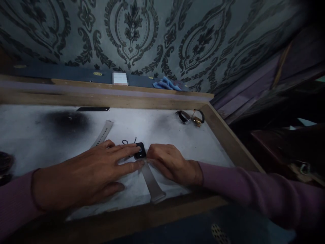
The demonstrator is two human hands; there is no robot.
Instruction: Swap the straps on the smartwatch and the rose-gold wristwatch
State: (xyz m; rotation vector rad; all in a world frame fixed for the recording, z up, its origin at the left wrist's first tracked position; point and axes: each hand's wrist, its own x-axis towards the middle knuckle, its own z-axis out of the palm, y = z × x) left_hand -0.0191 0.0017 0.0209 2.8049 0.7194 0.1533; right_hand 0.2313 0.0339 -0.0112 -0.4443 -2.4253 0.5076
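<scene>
A smartwatch [142, 155] with a dark square face lies on the white work surface, one pale strap [151, 181] extending toward me. My left hand [93, 169] reaches over from the left, palm down; one fingertip rests on the face and another at its lower edge, steadying the watch. Against the watch's right side, my right hand [172, 162] is closed with its fingers curled; whatever they pinch is hidden. A separate pale strap piece with holes [103, 132] lies beyond my left hand. Thin dark cords or wires [125, 142] show just behind the watch.
Wooden edges [127, 99] frame the white surface. Two wristwatches [185, 117] [197, 121] lie at the back right, a dark blade [93, 109] at the back left. Beyond the rear edge are a blue cloth [166, 83] and a small white card [120, 78]. Dark round objects [5, 162] sit far left.
</scene>
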